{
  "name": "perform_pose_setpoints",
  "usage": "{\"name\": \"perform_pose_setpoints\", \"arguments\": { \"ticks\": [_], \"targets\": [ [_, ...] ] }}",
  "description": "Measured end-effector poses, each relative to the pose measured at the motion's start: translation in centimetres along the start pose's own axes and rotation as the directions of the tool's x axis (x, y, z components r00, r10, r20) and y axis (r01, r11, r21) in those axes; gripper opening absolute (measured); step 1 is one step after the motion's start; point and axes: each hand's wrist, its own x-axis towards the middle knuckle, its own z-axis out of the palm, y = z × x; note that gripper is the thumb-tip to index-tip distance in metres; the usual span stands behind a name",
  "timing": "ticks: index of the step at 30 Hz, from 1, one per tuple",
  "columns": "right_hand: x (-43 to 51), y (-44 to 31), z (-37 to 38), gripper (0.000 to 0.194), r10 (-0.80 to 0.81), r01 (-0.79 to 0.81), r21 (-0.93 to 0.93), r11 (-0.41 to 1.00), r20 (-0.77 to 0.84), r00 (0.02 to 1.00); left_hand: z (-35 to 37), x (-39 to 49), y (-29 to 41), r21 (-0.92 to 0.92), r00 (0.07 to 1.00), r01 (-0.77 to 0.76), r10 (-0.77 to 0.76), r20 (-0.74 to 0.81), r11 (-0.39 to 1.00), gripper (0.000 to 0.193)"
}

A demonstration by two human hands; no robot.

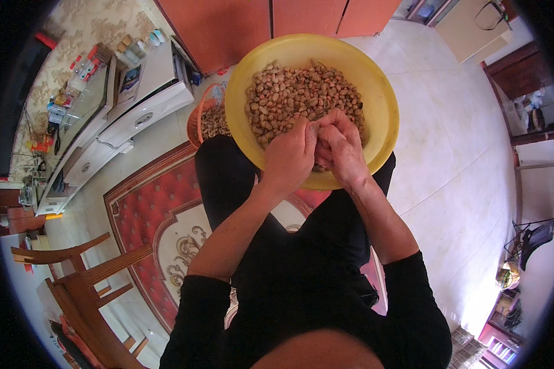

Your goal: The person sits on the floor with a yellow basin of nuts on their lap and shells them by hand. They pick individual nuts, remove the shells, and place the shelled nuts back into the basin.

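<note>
A large yellow plastic basin [383, 110] rests at my knees, with a heap of unshelled peanuts [281, 92] inside, reddish kernels showing among them. Over the near part of the heap, my left hand [288, 154] and my right hand [344, 147] meet, fingertips together. Both have their fingers curled in a pinch around something small, probably a peanut, mostly hidden by the fingers. Left of the basin, by my knee, stands an orange plastic basket [195, 122] holding what look like peanut shells.
Red cabinet doors [221, 32] stand just beyond the basin. A patterned red rug [152, 198] lies under my legs. At the left are a white drawer cabinet [143, 110] and a wooden chair [83, 272]. Pale floor tiles [443, 138] extend to the right.
</note>
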Motion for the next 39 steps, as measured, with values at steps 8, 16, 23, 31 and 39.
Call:
{"name": "perform_pose_setpoints", "arguments": {
  "ticks": [8,16,23,31,39],
  "targets": [
    [0.0,-0.4,1.5,0.007,0.052,-0.054,0.261,0.964,0.012,0.999,1.0,0.5,-1.4,-0.685,0.94,0.305,-0.323,0.108,0.661,0.034],
    [0.2,0.9,1.9,0.012,-0.256,0.215,-0.31,0.926,-0.1,0.961,1.6,0.7,-1.1,-0.735,0.917,0.266,-0.398,-0.006,0.624,0.032],
    [-0.2,-1.2,0.0,0.015,-0.269,0.222,-0.496,0.84,-0.024,0.963,-1.1,1.5,-1.6,0.114,0.992,-0.034,0.047,-0.115,0.993,0.027],
    [1.0,-2.7,-5.2,0.014,-0.375,0.335,-0.837,0.433,0.171,0.911,-3.8,2.8,-2.9,-0.481,0.998,0.063,-0.061,0.019,0.874,0.026],
    [2.6,1.4,-3.7,0.024,0.095,0.426,-0.894,0.136,0.44,0.893,-4.0,1.5,-3.9,-0.971,0.969,0.237,-0.083,0.234,0.025,0.042]
  ]
}}
